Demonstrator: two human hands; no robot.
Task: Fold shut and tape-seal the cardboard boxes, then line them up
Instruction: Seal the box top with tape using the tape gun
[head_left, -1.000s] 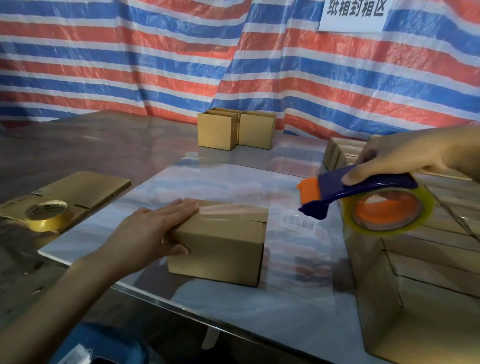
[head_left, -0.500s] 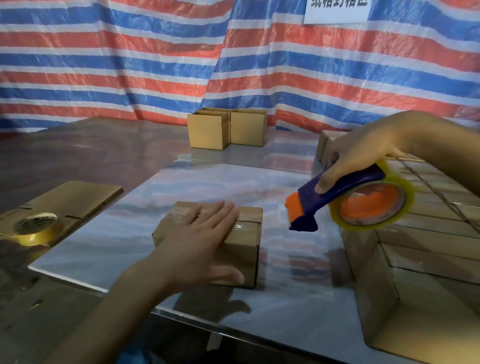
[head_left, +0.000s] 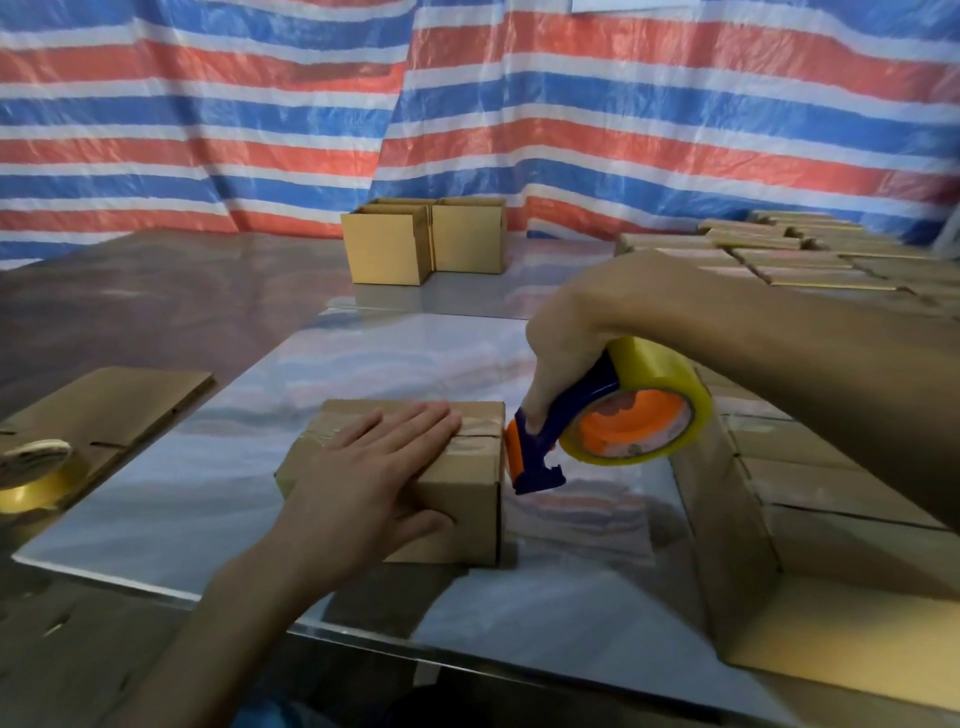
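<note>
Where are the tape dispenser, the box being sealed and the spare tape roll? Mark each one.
tape dispenser (head_left: 592, 400): head view, on its purple handle.
cardboard box (head_left: 467, 493): head view, on its front side.
spare tape roll (head_left: 31, 460): head view, on its top face.

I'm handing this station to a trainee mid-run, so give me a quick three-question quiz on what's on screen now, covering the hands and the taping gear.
1. True or false: the left hand lies flat on top of the box.
2. What does the right hand hold in its grip?
A. a knife
B. the tape dispenser
C. a marker
3. Fill in: seen from the head camera, the spare tape roll lies to the ____ of the box.

Key: 1 true; 2 B; 3 left.
</note>
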